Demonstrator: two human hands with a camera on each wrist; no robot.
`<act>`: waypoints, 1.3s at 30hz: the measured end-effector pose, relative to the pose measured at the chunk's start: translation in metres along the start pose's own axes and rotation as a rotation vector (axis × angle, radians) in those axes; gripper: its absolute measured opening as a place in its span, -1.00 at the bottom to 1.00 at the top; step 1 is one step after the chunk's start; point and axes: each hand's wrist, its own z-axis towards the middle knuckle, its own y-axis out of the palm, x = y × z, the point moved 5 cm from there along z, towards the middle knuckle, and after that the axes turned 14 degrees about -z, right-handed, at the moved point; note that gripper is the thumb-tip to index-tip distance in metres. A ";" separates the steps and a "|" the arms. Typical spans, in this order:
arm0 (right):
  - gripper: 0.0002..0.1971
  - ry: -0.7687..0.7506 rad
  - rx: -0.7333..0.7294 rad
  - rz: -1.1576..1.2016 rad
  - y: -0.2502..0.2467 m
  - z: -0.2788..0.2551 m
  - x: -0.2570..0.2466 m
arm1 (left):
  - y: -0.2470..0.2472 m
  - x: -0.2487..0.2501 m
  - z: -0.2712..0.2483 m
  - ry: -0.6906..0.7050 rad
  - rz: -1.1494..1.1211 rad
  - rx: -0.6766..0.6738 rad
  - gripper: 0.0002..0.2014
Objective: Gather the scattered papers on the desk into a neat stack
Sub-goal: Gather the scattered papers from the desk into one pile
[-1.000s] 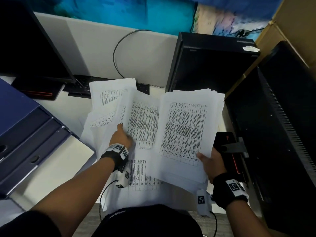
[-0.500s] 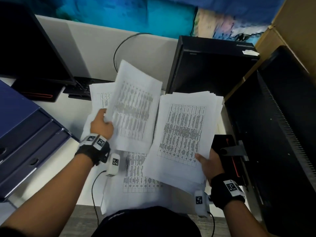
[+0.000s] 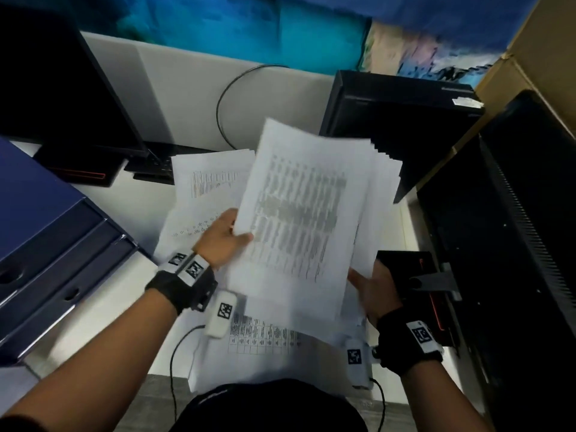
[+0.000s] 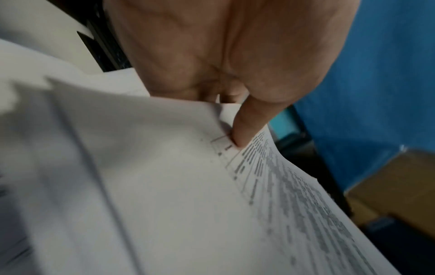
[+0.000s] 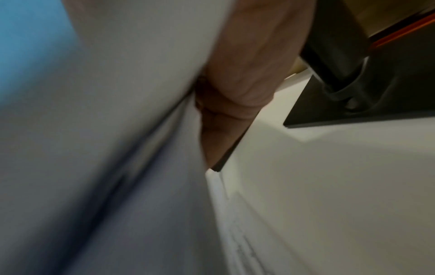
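Left hand (image 3: 221, 240) pinches a printed sheet (image 3: 299, 219) that I have now swung right, over the stack (image 3: 378, 194) gripped in my right hand (image 3: 375, 289). Both are off the desk (image 3: 131, 201). Loose papers (image 3: 208, 182) remain below.

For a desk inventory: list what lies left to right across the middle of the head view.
Blue drawer unit → left hand → sheet held by the left hand → right hand → black monitor.

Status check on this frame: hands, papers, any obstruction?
Left hand pinches a sheet over the stack gripped by right hand. Loose papers remain on desk. Nothing blocking.
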 end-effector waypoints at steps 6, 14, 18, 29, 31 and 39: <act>-0.72 -0.028 -0.106 0.081 0.003 -0.007 -0.016 | 0.029 -0.038 -0.001 -0.130 -0.104 0.010 -0.60; -0.71 0.098 -0.154 0.183 0.009 -0.009 0.000 | 0.042 -0.034 -0.004 0.077 -0.049 0.073 -0.59; -0.67 0.040 -0.045 -0.024 0.004 -0.011 0.006 | 0.046 -0.043 -0.008 0.073 -0.083 0.088 -0.57; -0.68 0.124 0.012 -0.096 -0.013 -0.018 0.032 | -0.009 -0.122 -0.011 -0.340 0.467 0.195 -0.52; -0.67 0.133 0.021 -0.110 -0.014 -0.019 0.036 | -0.011 -0.128 -0.014 -0.386 0.565 0.212 -0.45; -0.67 0.143 0.032 -0.091 -0.014 -0.021 0.040 | 0.020 -0.135 -0.019 -0.453 0.690 0.257 -0.10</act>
